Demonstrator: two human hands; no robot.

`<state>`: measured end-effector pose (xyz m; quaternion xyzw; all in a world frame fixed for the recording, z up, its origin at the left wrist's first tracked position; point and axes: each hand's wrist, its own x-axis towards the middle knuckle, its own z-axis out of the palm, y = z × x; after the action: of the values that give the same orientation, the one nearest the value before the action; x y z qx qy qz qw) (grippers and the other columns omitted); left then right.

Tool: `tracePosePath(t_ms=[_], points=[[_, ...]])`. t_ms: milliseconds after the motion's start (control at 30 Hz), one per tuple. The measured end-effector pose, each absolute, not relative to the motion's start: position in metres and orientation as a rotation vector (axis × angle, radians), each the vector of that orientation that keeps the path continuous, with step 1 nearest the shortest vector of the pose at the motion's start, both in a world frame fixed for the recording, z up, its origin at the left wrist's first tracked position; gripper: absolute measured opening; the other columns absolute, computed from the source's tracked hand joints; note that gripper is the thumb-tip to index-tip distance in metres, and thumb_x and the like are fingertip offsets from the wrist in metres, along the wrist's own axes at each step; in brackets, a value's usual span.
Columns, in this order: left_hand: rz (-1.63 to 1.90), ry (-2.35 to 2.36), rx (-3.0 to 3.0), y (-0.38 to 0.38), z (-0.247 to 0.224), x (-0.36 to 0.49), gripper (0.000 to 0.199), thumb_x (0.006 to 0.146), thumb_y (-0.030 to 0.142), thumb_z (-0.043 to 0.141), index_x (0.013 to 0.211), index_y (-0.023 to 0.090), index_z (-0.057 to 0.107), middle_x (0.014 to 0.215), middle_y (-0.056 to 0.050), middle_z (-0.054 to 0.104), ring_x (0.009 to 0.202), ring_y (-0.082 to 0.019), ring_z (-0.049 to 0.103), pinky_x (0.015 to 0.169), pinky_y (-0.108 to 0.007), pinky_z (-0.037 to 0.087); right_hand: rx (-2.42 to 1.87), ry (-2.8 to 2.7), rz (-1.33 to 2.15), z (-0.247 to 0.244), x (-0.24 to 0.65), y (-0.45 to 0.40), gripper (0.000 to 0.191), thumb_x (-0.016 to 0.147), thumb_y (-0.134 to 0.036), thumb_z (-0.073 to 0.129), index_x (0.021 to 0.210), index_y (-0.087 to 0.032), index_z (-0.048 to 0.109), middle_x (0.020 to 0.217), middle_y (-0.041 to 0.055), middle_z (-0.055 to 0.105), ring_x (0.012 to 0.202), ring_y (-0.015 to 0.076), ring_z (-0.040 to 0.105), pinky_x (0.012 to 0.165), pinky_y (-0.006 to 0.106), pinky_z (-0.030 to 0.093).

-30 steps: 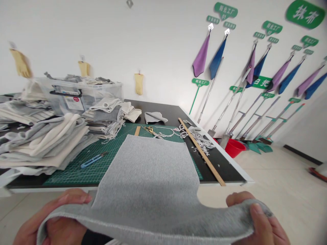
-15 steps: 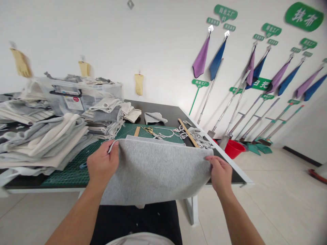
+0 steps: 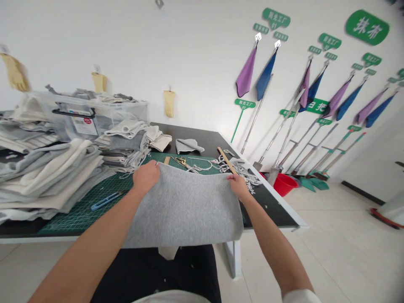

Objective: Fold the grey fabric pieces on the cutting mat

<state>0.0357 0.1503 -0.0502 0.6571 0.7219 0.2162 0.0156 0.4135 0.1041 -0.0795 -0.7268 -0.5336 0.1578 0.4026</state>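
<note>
A grey piece of fabric [image 3: 189, 206] is stretched between my two hands over the front of the table, its lower edge hanging past the table's edge. My left hand [image 3: 146, 179] is closed on its far left corner. At the far right corner, my right hand [image 3: 238, 186] pinches the cloth. Beneath and around the fabric lies a green cutting mat [image 3: 110, 185]. A blue utility knife [image 3: 104, 201] rests on the mat left of the cloth. Beyond the far edge are gold-handled scissors [image 3: 181, 160], with a wooden ruler [image 3: 226, 160] near my right hand.
Stacks of grey and cream fabric [image 3: 47, 172] fill the left side, before a clear plastic box [image 3: 104, 115]. Fabric scraps [image 3: 243, 168] lie at right, and a folded grey piece [image 3: 188, 145] at the back. A red bucket [image 3: 284, 184] stands on the floor beside the table.
Both hands have moved forward over the table with the fabric, the right one also leftward. A second layer behind its far edge no longer shows. The blue knife is now uncovered.
</note>
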Motion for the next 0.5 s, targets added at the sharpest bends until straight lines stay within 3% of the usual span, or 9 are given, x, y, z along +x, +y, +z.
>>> tracePosePath(t_ms=[200, 333, 500], points=[[0.640, 2.279, 1.930, 0.174, -0.056, 0.036, 0.047, 0.091, 0.041, 0.027, 0.107, 0.018, 0.064, 0.107, -0.018, 0.068, 0.100, -0.034, 0.065, 0.077, -0.043, 0.050, -1.973, -1.352, 0.407, -0.090, 0.417, 0.130, 0.013, 0.089, -0.023, 0.054, 0.090, -0.014, 0.064, 0.067, -0.0024, 0.058, 0.058, 0.0111, 0.053, 0.056, 0.024, 0.044], [0.620, 2.267, 1.907, 0.188, -0.061, 0.037, 0.044, 0.091, 0.039, 0.030, 0.106, 0.019, 0.066, 0.109, -0.018, 0.068, 0.102, -0.034, 0.064, 0.080, -0.045, 0.049, -2.035, -1.372, 0.438, -0.095, 0.418, 0.142, 0.024, 0.093, -0.036, 0.056, 0.099, -0.014, 0.062, 0.089, 0.0022, 0.063, 0.072, 0.0122, 0.061, 0.066, 0.029, 0.052], [0.571, 2.238, 1.911, 0.204, -0.071, 0.039, 0.040, 0.094, 0.042, 0.037, 0.105, 0.016, 0.065, 0.109, -0.014, 0.067, 0.104, -0.027, 0.063, 0.086, -0.044, 0.049, -2.066, -1.381, 0.450, -0.106, 0.418, 0.156, 0.027, 0.093, -0.035, 0.057, 0.110, -0.015, 0.060, 0.106, 0.0059, 0.063, 0.089, 0.0169, 0.063, 0.077, 0.036, 0.055]])
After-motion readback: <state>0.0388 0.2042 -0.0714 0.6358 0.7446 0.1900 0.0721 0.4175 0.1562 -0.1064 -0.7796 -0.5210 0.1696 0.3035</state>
